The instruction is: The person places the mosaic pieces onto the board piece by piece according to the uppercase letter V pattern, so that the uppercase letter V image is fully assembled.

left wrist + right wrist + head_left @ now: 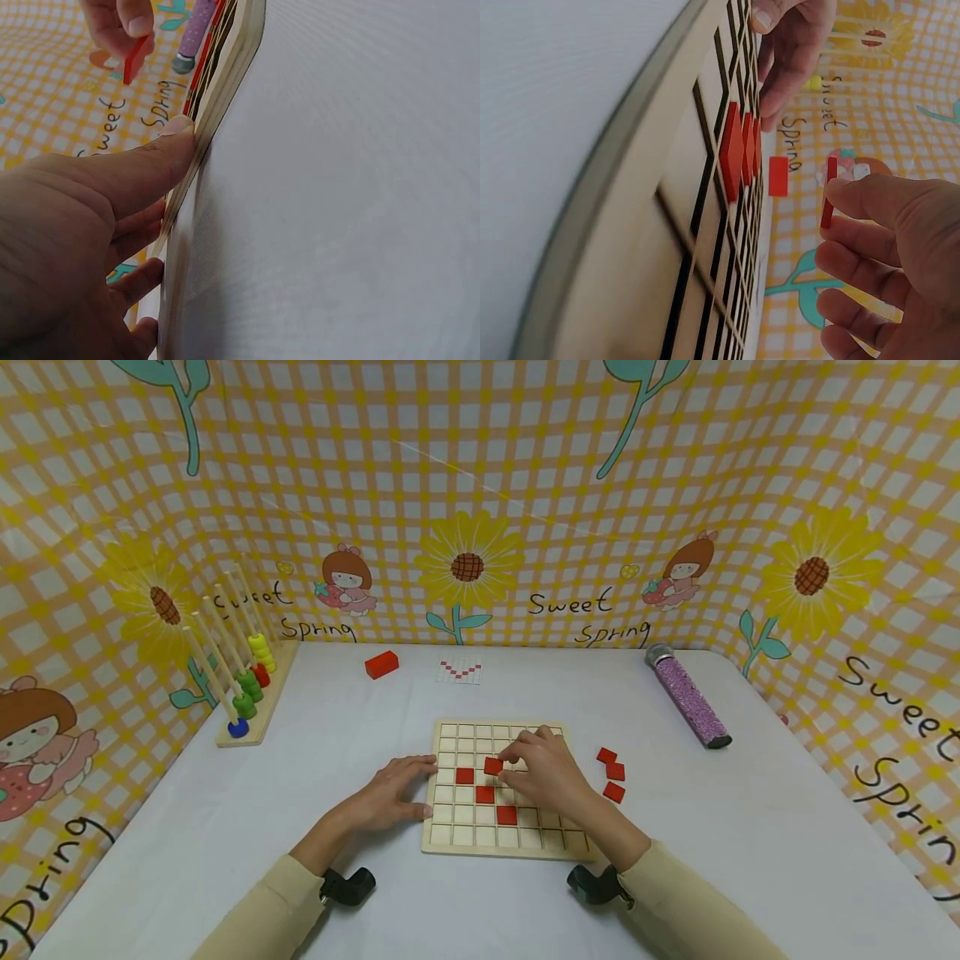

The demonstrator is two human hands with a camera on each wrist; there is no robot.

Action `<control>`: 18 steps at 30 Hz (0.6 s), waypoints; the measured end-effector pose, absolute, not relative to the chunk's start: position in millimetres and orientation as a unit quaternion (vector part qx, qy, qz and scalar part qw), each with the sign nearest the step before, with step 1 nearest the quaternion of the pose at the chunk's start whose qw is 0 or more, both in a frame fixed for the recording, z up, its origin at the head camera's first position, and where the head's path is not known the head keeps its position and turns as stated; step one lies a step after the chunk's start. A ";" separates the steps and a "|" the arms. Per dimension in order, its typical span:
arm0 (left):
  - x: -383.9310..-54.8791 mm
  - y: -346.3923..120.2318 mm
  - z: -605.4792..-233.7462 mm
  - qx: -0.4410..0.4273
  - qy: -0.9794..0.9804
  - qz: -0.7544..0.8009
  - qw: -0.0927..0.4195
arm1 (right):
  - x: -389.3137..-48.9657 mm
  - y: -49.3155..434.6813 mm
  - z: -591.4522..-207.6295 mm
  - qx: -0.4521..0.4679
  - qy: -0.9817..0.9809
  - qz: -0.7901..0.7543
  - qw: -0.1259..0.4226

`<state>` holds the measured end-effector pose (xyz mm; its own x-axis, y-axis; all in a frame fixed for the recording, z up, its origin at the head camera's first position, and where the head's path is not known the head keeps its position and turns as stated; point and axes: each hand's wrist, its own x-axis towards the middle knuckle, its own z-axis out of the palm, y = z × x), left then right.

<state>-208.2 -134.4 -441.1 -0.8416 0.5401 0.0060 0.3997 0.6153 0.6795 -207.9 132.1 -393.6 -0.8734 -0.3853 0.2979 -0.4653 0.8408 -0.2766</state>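
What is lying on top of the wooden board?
Three red tiles lie on the wooden board. The right hand holds a fourth tile above it. Whatever the hand covers on it cannot be seen.

The pale wooden grid (442, 837) lies flat, three red tiles (485, 794) in its cells. The right hand (546, 770) pinches another tile (492, 767) above; three loose tiles (615, 772) lie at three o'clock.

We list one left hand (390, 795), one right hand (551, 772); under the right, one pale wooden grid board (442, 835). Red square tiles (507, 815), seven: three on the board, one pinched in the right hand, three to its right. Beyond both hands: one red oblong block (382, 665), one white printed card (460, 670). To the hands' right: one purple microphone (690, 700). Left: one wooden peg stand (262, 718).
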 end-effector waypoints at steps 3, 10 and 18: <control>-208.0 -134.9 -440.8 0.265 0.893 0.351 0.099 | -212.4 122.9 -393.8 0.231 -0.951 0.168 0.115; -208.0 -134.6 -439.2 0.265 0.893 0.350 0.101 | -220.4 106.2 -392.7 0.242 -0.949 0.175 0.096; -207.0 -134.9 -438.8 0.265 0.892 0.352 0.102 | -230.4 89.7 -393.0 0.241 -0.954 0.169 0.064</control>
<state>-207.0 -134.9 -438.8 -0.8385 0.5448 0.0056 0.4014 0.6109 0.6824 -230.4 89.7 -393.0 -0.8760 -0.4375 0.2028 -0.4806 0.8273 -0.2908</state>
